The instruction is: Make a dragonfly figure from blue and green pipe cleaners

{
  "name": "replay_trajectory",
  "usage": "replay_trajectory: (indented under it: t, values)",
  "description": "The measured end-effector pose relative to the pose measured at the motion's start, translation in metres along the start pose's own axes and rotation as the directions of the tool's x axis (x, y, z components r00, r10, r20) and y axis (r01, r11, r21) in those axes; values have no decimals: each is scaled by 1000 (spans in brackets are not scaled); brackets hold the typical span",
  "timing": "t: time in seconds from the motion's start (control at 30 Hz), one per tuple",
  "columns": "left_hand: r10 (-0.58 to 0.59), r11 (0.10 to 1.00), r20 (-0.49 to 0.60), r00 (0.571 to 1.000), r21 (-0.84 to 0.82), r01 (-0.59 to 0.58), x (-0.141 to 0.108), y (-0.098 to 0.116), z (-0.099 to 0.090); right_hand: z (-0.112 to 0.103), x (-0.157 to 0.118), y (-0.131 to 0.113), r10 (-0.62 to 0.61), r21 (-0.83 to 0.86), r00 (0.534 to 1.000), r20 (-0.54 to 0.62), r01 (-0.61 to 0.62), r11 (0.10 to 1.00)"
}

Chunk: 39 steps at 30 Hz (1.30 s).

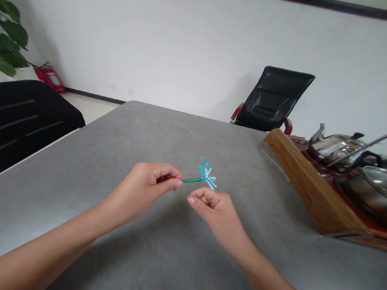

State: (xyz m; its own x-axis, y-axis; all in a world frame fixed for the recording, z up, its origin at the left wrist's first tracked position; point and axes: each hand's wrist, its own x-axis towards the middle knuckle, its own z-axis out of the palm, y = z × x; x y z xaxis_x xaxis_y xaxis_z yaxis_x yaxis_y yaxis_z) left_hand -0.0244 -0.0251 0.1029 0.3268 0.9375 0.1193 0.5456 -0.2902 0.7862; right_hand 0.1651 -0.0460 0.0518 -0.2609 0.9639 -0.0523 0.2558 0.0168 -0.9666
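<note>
A beaded flower with blue and clear-white petals on a green wrapped stem is held over the grey table. My left hand pinches the end of the stem between thumb and fingers, so the blossom points right. Just below the petals is my right hand, its thumb and index fingertip pressed together and the other fingers curled. Whether anything thin sits in that pinch I cannot make out.
The grey table fills the middle. On the right, a wooden tea tray bears a steel kettle and a lidded pot. Black chairs stand behind and left; a fire extinguisher is farther back.
</note>
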Motion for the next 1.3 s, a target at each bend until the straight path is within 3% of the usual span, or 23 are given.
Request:
replay_trajectory:
  t: [0.1,0.3,0.47,0.8,1.03,1.17,1.3]
  values:
    - [25,999,41,999,-21,-24,-1,-1,1,-4,7,8,-10,101,1000,13,9,995]
    - [127,992,194,973,-51,-119,-3,4,-2,-10,11,6,-87,116,994,68,78,990]
    - [228,973,319,920,-44,-226,-4,9,-4,-15,12,4,39,178,994,99,-57,982]
    - [274,938,482,832,56,-341,-5,4,-2,-26,15,2,-74,98,991,113,63,993]
    - [266,898,488,831,187,-397,-6,3,0,-30,6,-15,-135,-139,986,94,147,979]
    - [264,885,465,845,231,-404,-6,1,2,-30,-3,-28,-261,-379,965,41,256,889]
    - [250,876,420,872,285,-388,-4,-4,3,-26,-14,-38,-347,-552,938,4,291,782]
